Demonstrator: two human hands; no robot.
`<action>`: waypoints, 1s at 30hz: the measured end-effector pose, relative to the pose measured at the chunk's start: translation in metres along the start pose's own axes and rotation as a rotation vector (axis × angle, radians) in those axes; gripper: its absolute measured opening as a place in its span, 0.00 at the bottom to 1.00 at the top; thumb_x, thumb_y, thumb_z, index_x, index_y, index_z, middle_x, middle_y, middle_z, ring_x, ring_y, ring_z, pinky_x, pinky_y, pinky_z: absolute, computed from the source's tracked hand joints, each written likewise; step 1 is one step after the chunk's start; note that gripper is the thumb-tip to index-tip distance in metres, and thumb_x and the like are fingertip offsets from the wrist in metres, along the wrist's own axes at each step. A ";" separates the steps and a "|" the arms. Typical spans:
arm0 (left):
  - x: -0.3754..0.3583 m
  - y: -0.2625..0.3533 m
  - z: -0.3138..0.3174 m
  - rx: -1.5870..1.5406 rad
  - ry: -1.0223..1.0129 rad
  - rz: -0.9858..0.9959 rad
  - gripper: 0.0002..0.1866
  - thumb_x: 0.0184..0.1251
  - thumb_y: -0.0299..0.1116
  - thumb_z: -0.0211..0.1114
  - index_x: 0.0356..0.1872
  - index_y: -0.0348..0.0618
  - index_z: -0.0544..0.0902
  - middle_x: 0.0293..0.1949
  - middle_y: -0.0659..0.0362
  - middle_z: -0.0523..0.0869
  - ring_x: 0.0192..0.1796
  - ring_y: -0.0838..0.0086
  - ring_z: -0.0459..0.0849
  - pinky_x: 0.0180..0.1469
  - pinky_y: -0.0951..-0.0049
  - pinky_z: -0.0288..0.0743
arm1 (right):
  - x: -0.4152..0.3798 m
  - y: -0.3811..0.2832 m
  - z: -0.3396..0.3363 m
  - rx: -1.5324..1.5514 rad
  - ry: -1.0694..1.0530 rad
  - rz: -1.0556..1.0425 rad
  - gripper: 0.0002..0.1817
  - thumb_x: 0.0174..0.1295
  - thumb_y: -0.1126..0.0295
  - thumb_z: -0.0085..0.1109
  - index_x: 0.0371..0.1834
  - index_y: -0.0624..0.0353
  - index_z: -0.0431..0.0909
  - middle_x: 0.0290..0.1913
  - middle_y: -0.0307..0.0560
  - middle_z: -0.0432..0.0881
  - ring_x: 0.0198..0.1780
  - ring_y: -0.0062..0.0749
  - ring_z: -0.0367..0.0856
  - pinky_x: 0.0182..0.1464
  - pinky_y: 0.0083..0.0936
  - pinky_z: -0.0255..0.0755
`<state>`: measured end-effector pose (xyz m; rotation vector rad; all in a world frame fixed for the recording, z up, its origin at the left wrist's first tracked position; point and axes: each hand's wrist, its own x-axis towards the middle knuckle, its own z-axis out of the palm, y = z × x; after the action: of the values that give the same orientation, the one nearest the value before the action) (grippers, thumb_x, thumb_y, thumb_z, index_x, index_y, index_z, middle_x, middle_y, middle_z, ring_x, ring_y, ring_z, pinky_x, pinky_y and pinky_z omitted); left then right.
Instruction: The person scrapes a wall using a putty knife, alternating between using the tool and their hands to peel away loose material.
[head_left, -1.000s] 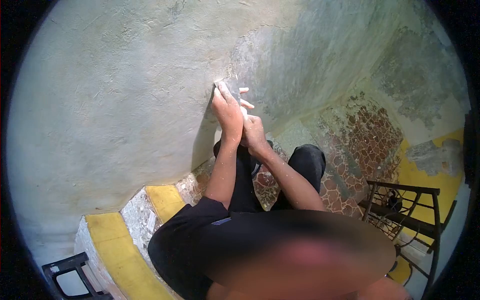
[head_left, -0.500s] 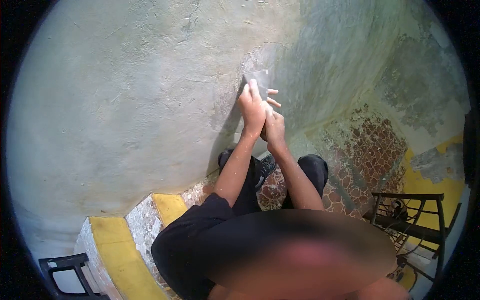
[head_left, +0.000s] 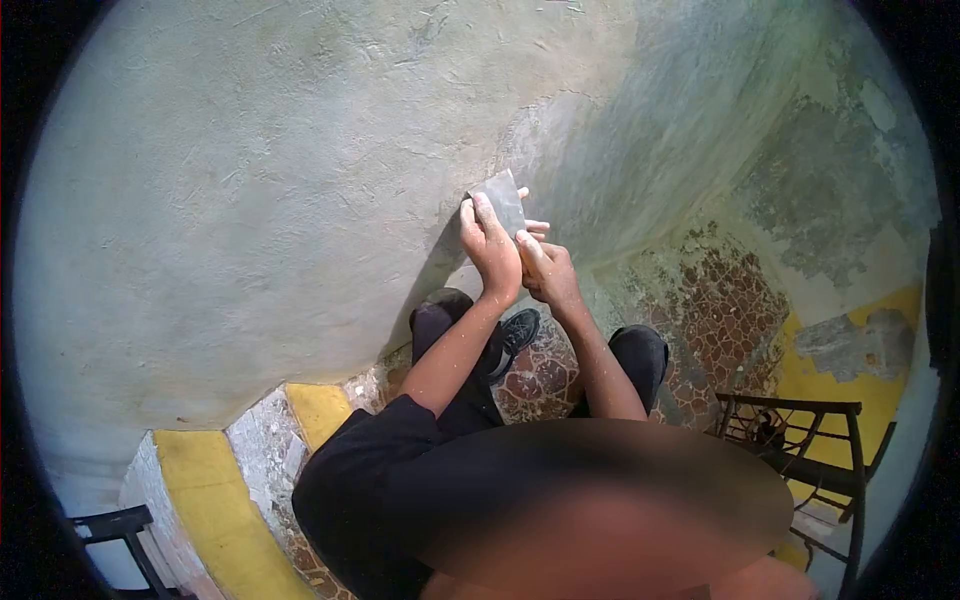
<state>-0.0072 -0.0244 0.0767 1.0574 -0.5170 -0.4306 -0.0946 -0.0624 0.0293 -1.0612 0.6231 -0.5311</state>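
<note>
A putty knife with a flat grey blade [head_left: 503,203] is held up close in front of the plastered wall [head_left: 300,200]. My right hand [head_left: 550,273] is closed at the lower end of the blade, where the handle is mostly covered by the fingers. My left hand [head_left: 490,252] cups the blade from the left, with finger and thumb on its face; fingertips also show past its right edge. Pale dust specks dot both hands and forearms. Whether the blade touches the wall cannot be made out.
Steps with yellow treads [head_left: 215,490] run down at the lower left. A black metal rack [head_left: 800,450] stands at the right. Patterned brown tiles [head_left: 735,300] cover the floor near a shoe [head_left: 518,332]. A dark frame [head_left: 125,545] sits at lower left.
Both hands and the putty knife have moved down and slightly left, away from the rough wall patch. The blade has tilted, and more of its face shows. The camera view has shifted a little.
</note>
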 end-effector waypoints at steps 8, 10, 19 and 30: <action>0.006 0.007 -0.012 -0.010 -0.013 0.029 0.19 0.90 0.42 0.44 0.48 0.33 0.73 0.44 0.46 0.90 0.27 0.60 0.91 0.24 0.68 0.87 | 0.000 0.005 0.020 0.096 0.040 0.068 0.27 0.76 0.48 0.60 0.21 0.52 0.72 0.18 0.28 0.67 0.14 0.12 0.58 0.16 0.19 0.46; 0.008 0.007 -0.012 0.063 -0.002 0.080 0.19 0.89 0.41 0.47 0.46 0.32 0.74 0.42 0.47 0.90 0.26 0.62 0.91 0.23 0.70 0.86 | 0.000 0.008 0.025 0.116 0.068 0.079 0.27 0.76 0.48 0.60 0.21 0.51 0.72 0.18 0.28 0.67 0.14 0.13 0.58 0.16 0.19 0.46; 0.016 0.025 0.001 0.163 0.036 0.085 0.19 0.88 0.40 0.50 0.41 0.31 0.75 0.40 0.44 0.91 0.23 0.61 0.90 0.20 0.68 0.85 | -0.002 0.000 0.035 0.215 -0.004 0.050 0.21 0.77 0.48 0.55 0.37 0.55 0.80 0.21 0.28 0.70 0.15 0.12 0.62 0.15 0.17 0.49; 0.009 0.013 0.016 0.203 -0.079 0.156 0.19 0.89 0.38 0.46 0.42 0.32 0.76 0.38 0.47 0.93 0.24 0.68 0.90 0.24 0.72 0.82 | -0.010 -0.021 0.024 0.176 0.162 -0.092 0.24 0.76 0.49 0.58 0.27 0.54 0.78 0.19 0.27 0.69 0.14 0.12 0.60 0.17 0.20 0.48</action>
<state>-0.0085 -0.0354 0.0966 1.1879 -0.7203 -0.2871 -0.0874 -0.0492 0.0586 -0.8891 0.6586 -0.7438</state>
